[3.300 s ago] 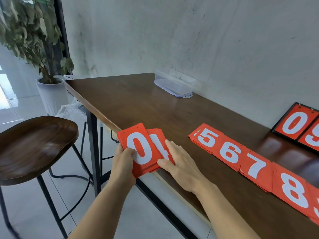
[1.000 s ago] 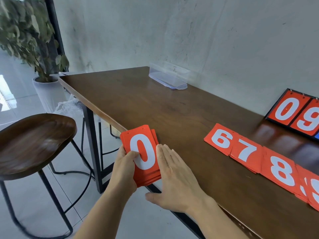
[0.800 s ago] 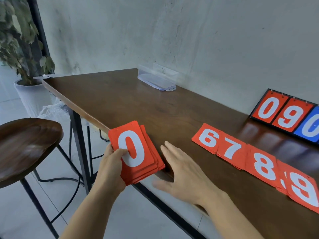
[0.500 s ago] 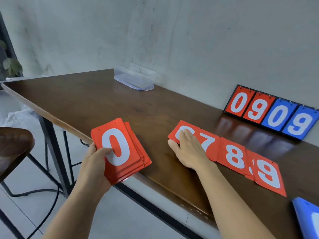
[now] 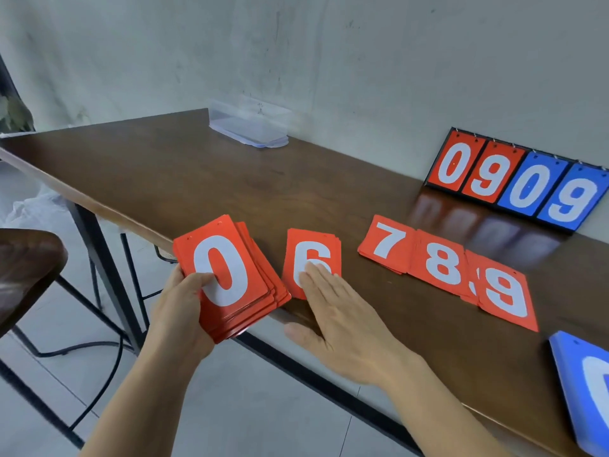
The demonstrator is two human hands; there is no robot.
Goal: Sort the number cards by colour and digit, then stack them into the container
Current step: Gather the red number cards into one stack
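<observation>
The 6 pile [image 5: 313, 255] has been slid left, away from the 7 pile [image 5: 385, 245], under the right hand [image 5: 339, 321], whose straight, close-set fingers [image 5: 318, 278] are laid flat on it. The red stack [image 5: 227, 275] topped by 0 is gripped by the left hand [image 5: 181, 308] at lower centre. Piles 7, 8 [image 5: 440, 262], 9 [image 5: 504, 295] and a blue pile [image 5: 580, 384] at lower right are judged still to be gathered. No cards are seen in the container [image 5: 250, 127] at upper centre, and the bench [image 5: 230, 179] between is unobstructed.
</observation>
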